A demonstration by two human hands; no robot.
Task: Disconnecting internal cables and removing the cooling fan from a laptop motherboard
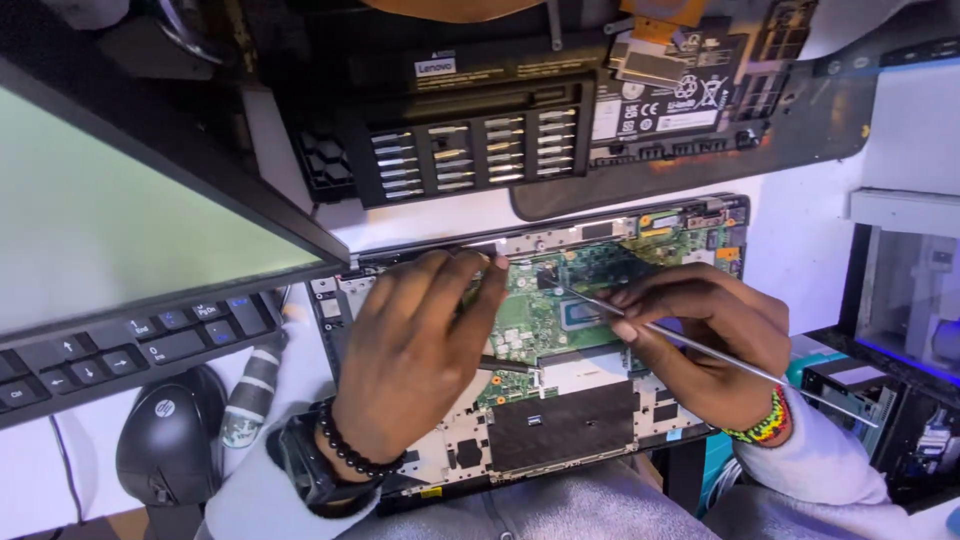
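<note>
Fingers (640, 300) of the right hand (700, 340) are pinched together on a thin metal rod (700, 350), whose tip reaches the middle of the green circuit board (540, 320) near a dark chip (580, 315). The left hand (410, 350) lies palm-down on the left part of the opened laptop base (560, 430), fingers together and curled, their tips touching the board's upper edge; whether they clamp anything I cannot tell. A small dark tool (505, 365) sticks out from under that hand. The laptop base rests on the white counter (800, 250) right in front of the person. Above it lies a black case of screwdriver bits (465, 150), and beside that a removed black cover (700, 120). To the left are a monitor (130, 220), a keyboard (120, 350) and a black mouse (170, 440).
</note>
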